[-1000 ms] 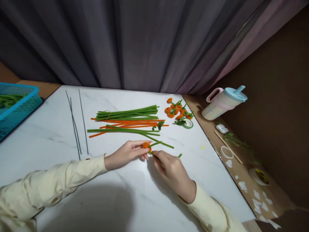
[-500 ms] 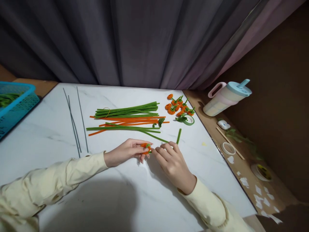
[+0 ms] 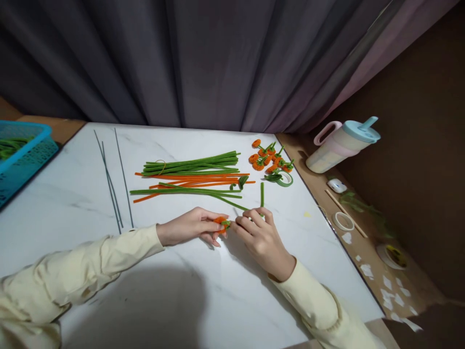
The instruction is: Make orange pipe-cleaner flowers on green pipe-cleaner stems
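Between the thumb and fingers of my left hand point(image 3: 194, 227) is a small orange pipe-cleaner pumpkin point(image 3: 220, 224) with a green bit on top. My right hand point(image 3: 259, 237) is closed close beside it, fingertips at the green end. From behind my right fingers a green pipe cleaner point(image 3: 262, 194) sticks up; the rest of it is hidden by the hand. Beyond the hands lie a bundle of green pipe cleaners point(image 3: 189, 166), several orange pipe cleaners point(image 3: 203, 181) and looser green ones. A small coiled green leaf shape point(image 3: 242, 182) rests at their right end.
Several finished-looking orange pumpkins point(image 3: 258, 165) lie at the back right, by a roll of green tape point(image 3: 286, 179). Thin dark wires point(image 3: 123, 174) are on the left, near a blue basket point(image 3: 47, 133). Along the right stand a tumbler point(image 3: 337, 145), a white tape roll point(image 3: 343, 221) and paper scraps.
The pumpkin has turned in my left fingers, its green top now facing my right hand. The upright green pipe cleaner has shifted left and up with my right hand.
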`<state>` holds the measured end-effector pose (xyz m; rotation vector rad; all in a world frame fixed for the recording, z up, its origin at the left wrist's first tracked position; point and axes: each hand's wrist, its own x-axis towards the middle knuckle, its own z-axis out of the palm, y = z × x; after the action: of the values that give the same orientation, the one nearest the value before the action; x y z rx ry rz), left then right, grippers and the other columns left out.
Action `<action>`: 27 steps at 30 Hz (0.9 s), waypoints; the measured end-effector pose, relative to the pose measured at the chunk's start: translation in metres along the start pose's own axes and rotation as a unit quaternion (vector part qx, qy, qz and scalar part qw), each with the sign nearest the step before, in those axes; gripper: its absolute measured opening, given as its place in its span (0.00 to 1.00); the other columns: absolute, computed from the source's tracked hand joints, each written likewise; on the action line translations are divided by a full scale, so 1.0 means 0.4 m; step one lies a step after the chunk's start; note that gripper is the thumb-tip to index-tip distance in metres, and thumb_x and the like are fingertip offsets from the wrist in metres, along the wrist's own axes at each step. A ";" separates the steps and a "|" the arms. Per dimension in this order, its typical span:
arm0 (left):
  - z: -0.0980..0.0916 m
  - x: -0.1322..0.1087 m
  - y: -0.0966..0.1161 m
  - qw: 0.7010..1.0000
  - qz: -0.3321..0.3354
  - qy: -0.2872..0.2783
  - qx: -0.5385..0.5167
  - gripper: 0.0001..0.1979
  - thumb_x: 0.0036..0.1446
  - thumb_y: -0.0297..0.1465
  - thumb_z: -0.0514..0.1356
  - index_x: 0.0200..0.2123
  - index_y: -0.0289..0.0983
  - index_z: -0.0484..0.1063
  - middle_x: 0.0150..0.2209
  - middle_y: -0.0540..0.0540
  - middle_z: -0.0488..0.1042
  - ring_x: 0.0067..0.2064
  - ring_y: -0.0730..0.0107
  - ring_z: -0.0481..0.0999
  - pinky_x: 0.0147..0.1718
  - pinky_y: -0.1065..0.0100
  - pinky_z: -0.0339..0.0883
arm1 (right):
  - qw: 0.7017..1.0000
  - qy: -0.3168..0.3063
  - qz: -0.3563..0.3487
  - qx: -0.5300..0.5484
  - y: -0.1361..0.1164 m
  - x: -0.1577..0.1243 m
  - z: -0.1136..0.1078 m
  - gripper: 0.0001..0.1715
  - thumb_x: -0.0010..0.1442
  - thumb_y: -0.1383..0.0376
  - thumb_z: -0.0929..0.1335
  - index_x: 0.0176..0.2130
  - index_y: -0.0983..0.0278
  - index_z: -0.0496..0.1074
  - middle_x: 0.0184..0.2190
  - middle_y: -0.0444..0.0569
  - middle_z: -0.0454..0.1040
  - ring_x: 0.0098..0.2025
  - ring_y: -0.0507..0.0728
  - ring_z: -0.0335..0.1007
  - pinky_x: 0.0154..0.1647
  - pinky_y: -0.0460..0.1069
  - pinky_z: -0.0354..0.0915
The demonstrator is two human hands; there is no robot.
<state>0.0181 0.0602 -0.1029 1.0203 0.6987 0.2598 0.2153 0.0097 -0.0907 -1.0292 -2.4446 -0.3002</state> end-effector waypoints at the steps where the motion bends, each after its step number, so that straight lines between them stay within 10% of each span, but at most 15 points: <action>1: 0.001 0.000 0.001 1.000 -0.004 0.000 0.007 0.15 0.54 0.34 0.61 0.44 0.34 0.75 0.31 0.48 0.72 0.32 0.73 0.74 0.39 0.63 0.72 | 1.000 -0.002 -0.005 0.004 0.004 0.002 0.000 0.17 0.66 0.73 0.57 0.34 0.68 0.72 0.27 0.48 0.72 0.36 0.55 0.62 0.46 0.54 0.53; 19: -0.013 0.008 -0.016 0.999 -0.028 -0.019 0.030 0.14 0.48 0.37 0.64 0.30 0.30 0.72 0.25 0.49 0.73 0.30 0.69 0.77 0.40 0.62 0.73 | 0.954 -0.215 -0.210 0.009 0.045 0.156 -0.036 0.15 0.62 0.69 0.65 0.24 0.65 0.70 0.22 0.44 0.69 0.36 0.55 0.59 0.53 0.55 0.50; 27: -0.009 -0.003 0.009 0.998 0.057 0.032 -0.013 0.17 0.51 0.36 0.63 0.43 0.34 0.71 0.36 0.46 0.74 0.32 0.73 0.77 0.39 0.65 0.72 | 0.992 -0.035 -0.116 -0.027 0.072 0.148 -0.066 0.12 0.63 0.73 0.61 0.47 0.68 0.65 0.53 0.59 0.65 0.57 0.64 0.55 0.51 0.59 0.58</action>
<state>0.0151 0.0641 -0.1005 1.0314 0.6936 0.4013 0.2087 0.0564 -0.0376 -0.7895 -2.6358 -0.4150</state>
